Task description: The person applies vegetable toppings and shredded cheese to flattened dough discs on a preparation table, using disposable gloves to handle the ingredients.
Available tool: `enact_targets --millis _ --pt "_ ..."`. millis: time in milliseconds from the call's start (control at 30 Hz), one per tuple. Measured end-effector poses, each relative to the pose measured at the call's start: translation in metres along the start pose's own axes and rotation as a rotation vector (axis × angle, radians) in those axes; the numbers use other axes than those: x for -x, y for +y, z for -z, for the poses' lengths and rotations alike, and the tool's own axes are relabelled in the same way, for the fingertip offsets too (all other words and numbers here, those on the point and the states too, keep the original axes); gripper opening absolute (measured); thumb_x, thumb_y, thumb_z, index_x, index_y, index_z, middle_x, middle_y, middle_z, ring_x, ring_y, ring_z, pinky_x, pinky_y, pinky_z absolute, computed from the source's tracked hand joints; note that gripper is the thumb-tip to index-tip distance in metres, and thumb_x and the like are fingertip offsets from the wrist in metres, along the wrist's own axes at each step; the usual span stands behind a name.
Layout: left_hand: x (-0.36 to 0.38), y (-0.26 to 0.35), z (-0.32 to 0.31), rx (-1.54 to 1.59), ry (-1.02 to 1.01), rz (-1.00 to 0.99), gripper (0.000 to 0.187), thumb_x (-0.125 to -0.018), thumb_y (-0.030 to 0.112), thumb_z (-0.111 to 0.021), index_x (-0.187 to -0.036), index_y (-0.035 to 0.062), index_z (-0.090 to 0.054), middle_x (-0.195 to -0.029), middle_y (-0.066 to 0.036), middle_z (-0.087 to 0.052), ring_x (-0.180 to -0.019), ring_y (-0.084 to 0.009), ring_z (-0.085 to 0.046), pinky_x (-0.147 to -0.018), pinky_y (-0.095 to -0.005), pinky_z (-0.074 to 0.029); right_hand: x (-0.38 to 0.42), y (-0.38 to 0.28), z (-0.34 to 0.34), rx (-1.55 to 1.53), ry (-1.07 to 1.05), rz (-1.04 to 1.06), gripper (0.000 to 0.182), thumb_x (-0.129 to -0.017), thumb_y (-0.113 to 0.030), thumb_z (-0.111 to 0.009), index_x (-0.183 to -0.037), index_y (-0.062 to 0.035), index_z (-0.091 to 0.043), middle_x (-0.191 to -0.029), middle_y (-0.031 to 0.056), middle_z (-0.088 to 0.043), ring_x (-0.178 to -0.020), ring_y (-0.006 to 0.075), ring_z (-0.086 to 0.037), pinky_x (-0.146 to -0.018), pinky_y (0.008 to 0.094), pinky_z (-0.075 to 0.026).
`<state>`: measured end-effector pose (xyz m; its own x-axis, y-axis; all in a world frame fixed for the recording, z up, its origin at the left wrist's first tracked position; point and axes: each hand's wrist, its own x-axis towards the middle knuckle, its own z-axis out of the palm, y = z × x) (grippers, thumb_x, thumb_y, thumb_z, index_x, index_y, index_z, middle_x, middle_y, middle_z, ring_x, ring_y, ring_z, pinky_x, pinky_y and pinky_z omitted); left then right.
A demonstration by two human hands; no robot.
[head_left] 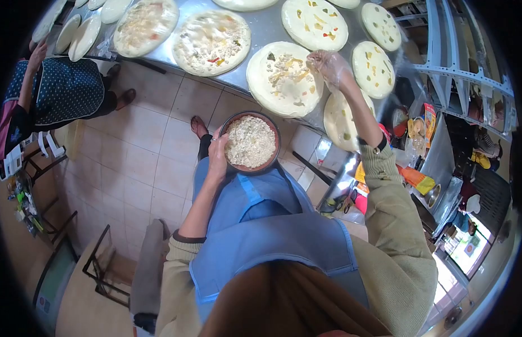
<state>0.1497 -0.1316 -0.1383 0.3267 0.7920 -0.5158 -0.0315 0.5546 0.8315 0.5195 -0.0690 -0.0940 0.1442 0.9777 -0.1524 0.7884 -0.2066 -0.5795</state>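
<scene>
My left hand [217, 157] grips the left side of a round brown bowl [278, 143], held in front of my blue apron. Pale crumbly topping [250, 140] fills the bowl. My right hand [332, 68], in a clear plastic glove, is over the right edge of a pizza base [266, 98] on the metal table. Its fingers are pinched together; what is between them is hidden. Pale crumbs and strips of yellow and green vegetable lie on this base. To its left is a pizza [211, 42] strewn with the same crumbs.
The metal table [241, 72] carries several more bases, some with only vegetable pieces, such as the base [315, 25] behind. At left stands another person in a dotted apron [70, 90]. A metal rack [469, 73] and cluttered shelf [435, 168] are at right.
</scene>
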Motion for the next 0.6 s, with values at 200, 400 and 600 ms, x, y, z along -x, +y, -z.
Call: enact_targets --millis 200,400,600 --pt "0.003 0.003 0.001 0.031 0.011 0.016 0.042 -0.089 0.027 -0.042 -0.119 -0.0021 -0.047 -0.112 -0.008 -0.053 -0.104 -0.0158 -0.048 -0.093 -0.0283 -0.035 -0.015 -0.011 -0.005 0.205 0.042 0.074 0.021 -0.078 -0.012 -0.058 -0.098 -0.0061 -0.065 -0.09 0.0158 -0.064 -0.082 0.0295 -0.061 -0.077 0.0369 -0.048" --pt "0.0 -0.001 0.005 0.03 -0.005 -0.003 0.043 -0.089 0.028 -0.043 -0.12 -0.0022 -0.047 -0.112 -0.008 -0.053 -0.104 -0.0158 -0.048 -0.093 -0.0286 -0.035 0.01 0.011 -0.003 0.148 0.064 0.164 0.021 -0.079 -0.012 -0.058 -0.098 -0.0064 -0.065 -0.093 0.0173 -0.063 -0.087 0.0321 -0.061 -0.078 0.0384 -0.047" --pt "-0.003 0.0 0.002 0.032 -0.009 0.012 0.038 -0.09 0.027 -0.042 -0.113 -0.0013 -0.049 -0.106 -0.007 -0.054 -0.099 -0.0147 -0.048 -0.09 -0.0278 -0.036 0.043 -0.003 -0.016 0.105 0.049 -0.003 0.013 -0.081 -0.012 -0.058 -0.089 -0.003 -0.062 -0.081 0.0171 -0.062 -0.076 0.03 -0.06 -0.068 0.0384 -0.047"
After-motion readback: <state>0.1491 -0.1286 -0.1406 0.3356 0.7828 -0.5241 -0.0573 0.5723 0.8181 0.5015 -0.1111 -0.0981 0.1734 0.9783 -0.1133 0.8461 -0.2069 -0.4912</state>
